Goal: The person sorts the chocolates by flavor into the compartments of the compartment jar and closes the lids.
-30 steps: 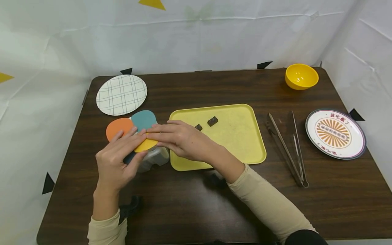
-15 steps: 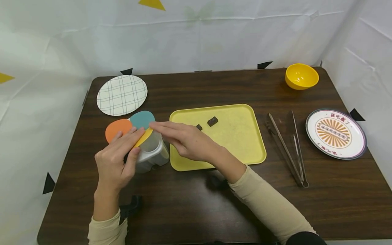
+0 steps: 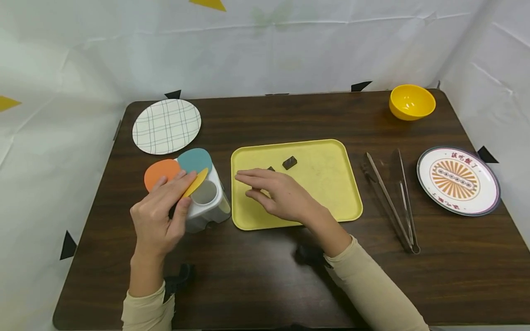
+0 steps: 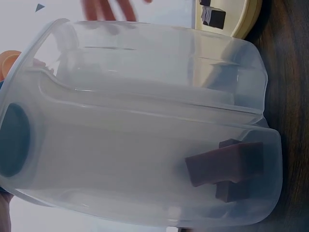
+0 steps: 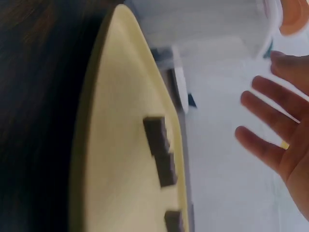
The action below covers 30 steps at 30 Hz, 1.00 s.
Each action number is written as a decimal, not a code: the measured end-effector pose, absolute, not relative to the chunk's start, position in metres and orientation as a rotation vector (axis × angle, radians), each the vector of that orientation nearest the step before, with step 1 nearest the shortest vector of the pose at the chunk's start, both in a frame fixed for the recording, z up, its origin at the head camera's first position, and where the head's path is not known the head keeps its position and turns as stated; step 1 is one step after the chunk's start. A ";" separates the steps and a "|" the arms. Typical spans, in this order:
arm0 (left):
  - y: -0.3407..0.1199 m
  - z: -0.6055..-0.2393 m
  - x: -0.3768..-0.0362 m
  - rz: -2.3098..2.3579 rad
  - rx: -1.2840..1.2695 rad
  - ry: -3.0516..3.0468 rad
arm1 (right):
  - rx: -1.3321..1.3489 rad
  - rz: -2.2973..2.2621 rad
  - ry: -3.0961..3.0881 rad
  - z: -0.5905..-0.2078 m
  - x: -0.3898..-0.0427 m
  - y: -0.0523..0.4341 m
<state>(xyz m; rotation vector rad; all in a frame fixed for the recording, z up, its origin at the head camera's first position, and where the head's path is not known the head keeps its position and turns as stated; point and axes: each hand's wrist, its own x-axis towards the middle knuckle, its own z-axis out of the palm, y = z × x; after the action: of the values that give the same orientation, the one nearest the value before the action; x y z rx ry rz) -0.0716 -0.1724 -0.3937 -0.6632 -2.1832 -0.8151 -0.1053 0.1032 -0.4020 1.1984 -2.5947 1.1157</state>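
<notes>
My left hand [image 3: 154, 219] holds a round yellow lid [image 3: 196, 183] between thumb and fingers, tilted up on a translucent storage box [image 3: 209, 213]. A round opening [image 3: 204, 193] shows beside the lid. An orange lid [image 3: 156, 172] and a teal lid [image 3: 195, 158] lie flat on the box top. Through the box wall in the left wrist view, several dark brown blocks [image 4: 224, 164] lie at the bottom. Right of the box, my right hand [image 3: 283, 195] hovers with fingers extended over a yellow tray [image 3: 327, 188]. Dark brown blocks [image 5: 155, 136] lie on the tray, partly hidden by that hand in the head view.
A checked white plate [image 3: 167, 126] lies behind the box. Metal tongs [image 3: 393, 202] rest right of the tray, with a patterned round plate [image 3: 488, 184] beyond them. A yellow bowl [image 3: 411, 102] stands at the back right. White sheeting [image 3: 310, 55] hangs behind the table [image 3: 244, 285].
The yellow lid has gone from lying flat to tilted up, exposing the opening. My right hand has left the lid and moved right, over the tray. My left hand has stayed in place.
</notes>
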 end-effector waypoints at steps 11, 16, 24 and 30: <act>-0.169 -0.393 -0.073 -0.817 -0.668 -2.168 | 0.409 1.037 -2.695 -0.411 -0.092 0.179; -0.170 -0.394 -0.073 -0.814 -0.670 -2.166 | -0.054 0.938 -2.663 -0.408 -0.084 0.216; -0.171 -0.394 -0.072 -0.814 -0.672 -2.167 | -0.607 0.874 -2.732 -0.414 -0.072 0.269; -0.171 -0.394 -0.071 -0.820 -0.677 -2.169 | -0.801 0.847 -2.827 -0.429 -0.063 0.289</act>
<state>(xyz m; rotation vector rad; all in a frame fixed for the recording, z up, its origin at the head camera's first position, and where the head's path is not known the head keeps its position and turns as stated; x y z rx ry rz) -0.0713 -0.1714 -0.3944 -0.6767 -2.1689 -0.8198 -0.0631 0.2888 -0.4289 -0.8007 -2.8269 0.8471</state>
